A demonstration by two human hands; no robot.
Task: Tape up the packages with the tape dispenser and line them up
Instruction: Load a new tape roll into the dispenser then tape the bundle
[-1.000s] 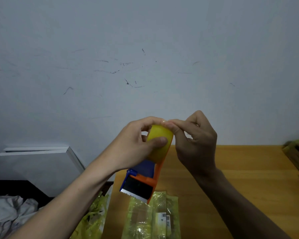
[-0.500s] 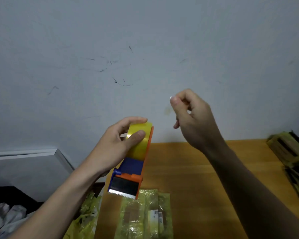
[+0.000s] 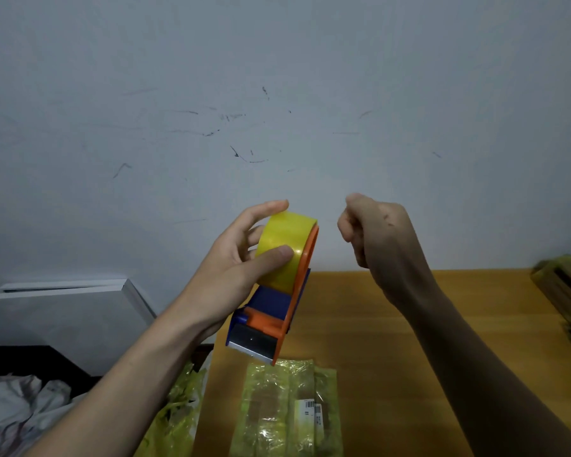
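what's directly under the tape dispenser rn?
The tape dispenser, held in the air by the left hand, hangs over a wrapped package on the table. The package's near end is cut off by the picture's edge.

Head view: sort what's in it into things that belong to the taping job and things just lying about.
Belongs to the job:
- tape dispenser, gripped by the left hand
- right hand, fingers curled, beside the roll
- wrapped package on the wooden table
- stacked packages at the table's right edge

Just lying about:
- white cloth
- yellow-green bag beside the table
- white board
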